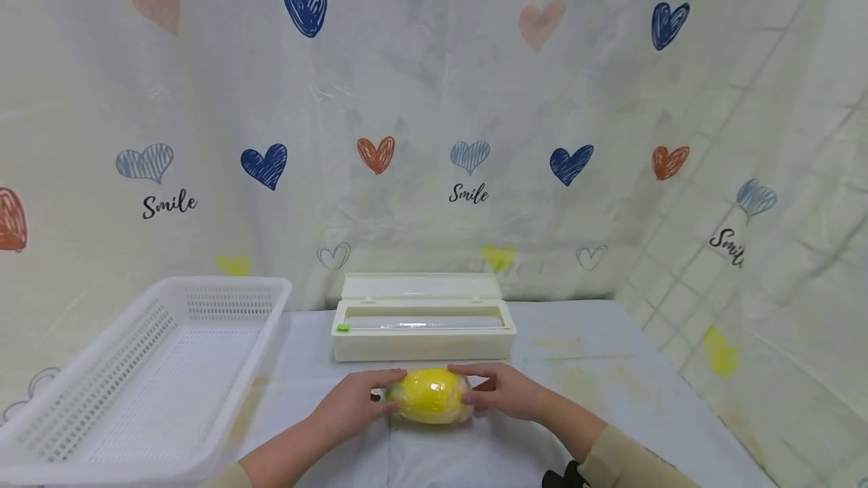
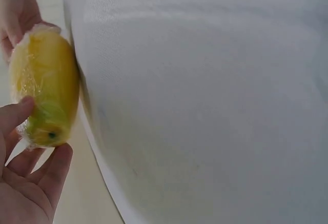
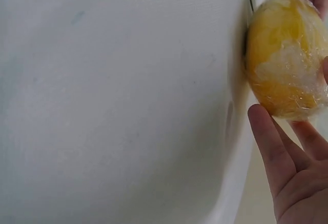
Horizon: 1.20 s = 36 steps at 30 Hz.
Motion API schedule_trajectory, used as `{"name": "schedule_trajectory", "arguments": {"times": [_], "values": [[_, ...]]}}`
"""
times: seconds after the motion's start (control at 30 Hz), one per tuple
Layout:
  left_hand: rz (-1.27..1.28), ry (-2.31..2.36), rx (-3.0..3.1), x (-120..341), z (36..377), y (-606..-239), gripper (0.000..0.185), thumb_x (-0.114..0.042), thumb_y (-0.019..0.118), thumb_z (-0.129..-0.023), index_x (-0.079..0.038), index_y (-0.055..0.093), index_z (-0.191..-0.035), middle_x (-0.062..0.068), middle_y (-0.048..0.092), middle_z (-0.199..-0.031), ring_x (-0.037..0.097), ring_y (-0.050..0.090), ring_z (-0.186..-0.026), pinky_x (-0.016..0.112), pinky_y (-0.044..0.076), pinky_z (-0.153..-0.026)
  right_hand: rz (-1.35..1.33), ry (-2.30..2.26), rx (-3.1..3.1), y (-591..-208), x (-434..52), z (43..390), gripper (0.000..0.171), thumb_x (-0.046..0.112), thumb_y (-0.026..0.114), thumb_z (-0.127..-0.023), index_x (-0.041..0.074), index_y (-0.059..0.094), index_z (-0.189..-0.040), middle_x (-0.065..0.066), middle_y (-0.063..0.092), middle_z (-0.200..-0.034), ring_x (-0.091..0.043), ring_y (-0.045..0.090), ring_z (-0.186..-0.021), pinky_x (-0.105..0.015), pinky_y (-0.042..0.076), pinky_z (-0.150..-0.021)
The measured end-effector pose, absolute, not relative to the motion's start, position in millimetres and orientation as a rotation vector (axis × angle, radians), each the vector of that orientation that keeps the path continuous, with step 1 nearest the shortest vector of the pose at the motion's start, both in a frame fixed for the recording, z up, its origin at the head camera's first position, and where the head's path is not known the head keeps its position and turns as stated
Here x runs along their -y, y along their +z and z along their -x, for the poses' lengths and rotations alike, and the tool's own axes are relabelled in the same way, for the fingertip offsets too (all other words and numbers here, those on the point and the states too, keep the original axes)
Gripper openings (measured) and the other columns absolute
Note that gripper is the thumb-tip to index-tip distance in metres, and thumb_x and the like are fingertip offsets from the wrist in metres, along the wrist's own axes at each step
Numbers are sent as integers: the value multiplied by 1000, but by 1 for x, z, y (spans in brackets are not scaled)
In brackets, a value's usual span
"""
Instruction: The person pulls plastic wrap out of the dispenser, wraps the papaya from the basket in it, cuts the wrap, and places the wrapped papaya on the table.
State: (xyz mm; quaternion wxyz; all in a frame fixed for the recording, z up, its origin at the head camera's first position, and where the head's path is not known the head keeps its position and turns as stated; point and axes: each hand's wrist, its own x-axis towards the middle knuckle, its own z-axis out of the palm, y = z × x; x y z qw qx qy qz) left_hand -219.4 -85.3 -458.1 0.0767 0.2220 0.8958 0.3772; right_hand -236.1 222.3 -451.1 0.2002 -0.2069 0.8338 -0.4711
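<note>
Yellow fruit (image 1: 431, 395) wrapped in clear film, lying on the worktop (image 1: 610, 375) near the white film box (image 1: 423, 328). Cupped at each end by left hand (image 1: 353, 403) and right hand (image 1: 505, 391), fingers curled round it. Probably light, firm, slippery. Best held round the middle, gently.

Bare hands (image 1: 353, 401), beige sleeves (image 1: 631, 458), black wrist strap (image 1: 563, 477) on the right.
</note>
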Motion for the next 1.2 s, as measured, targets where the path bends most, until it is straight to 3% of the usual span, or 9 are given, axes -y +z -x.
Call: {"name": "schedule_trajectory", "arguments": {"times": [0.27, 0.4, 0.63, 0.83, 1.0, 1.2], "values": [[-651, 1152, -2651, 87, 221, -461, 51, -27, 80, -82, -18, 66, -131, -1, 64, -132, 23, 62, -116, 34, 57, -83, 598, -1429, -2306, -458, -217, 235, 52, 26, 77, -87, 12, 62, -135, -17, 56, -140, -26, 69, -96, -36, 59, -76], [-610, 1145, -2644, 85, 220, -458, 48, -23, 81, -83, -20, 66, -128, 1, 64, -128, 25, 62, -111, 41, 55, -84, 637, -1402, -2325, -456, -217, 232, 51, 26, 76, -88, 13, 62, -136, -16, 56, -140, -23, 69, -94, -33, 59, -74], [-543, 1178, -2583, 82, 215, -453, 57, -23, 77, -86, -18, 51, -137, 9, 50, -139, 32, 54, -119, 52, 49, -93, 673, -1277, -2394, -454, -221, 231, 55, 32, 72, -91, 19, 55, -143, -13, 50, -146, -18, 69, -93, -32, 58, -75], [-582, 1201, -2587, 87, 213, -454, 68, -23, 74, -89, -16, 38, -147, 12, 41, -146, 34, 48, -127, 54, 46, -97, 669, -1227, -2441, -452, -222, 234, 68, 38, 72, -91, 22, 44, -151, -11, 40, -154, -29, 66, -108, -35, 57, -80], [-569, 1168, -2577, 90, 213, -455, 66, -33, 73, -90, -19, 40, -145, 12, 35, -149, 34, 47, -128, 56, 45, -96, 734, -1200, -2475, -454, -221, 237, 69, 39, 71, -91, 19, 43, -151, -8, 42, -153, -30, 64, -113, -38, 56, -85], [-507, 1169, -2543, 93, 211, -454, 75, -48, 70, -89, -19, 36, -149, 14, 34, -151, 37, 44, -131, 63, 40, -99, 783, -1181, -2504, -457, -220, 236, 63, 40, 65, -95, 19, 44, -150, -8, 43, -151, -30, 58, -120, -44, 52, -93]]}}
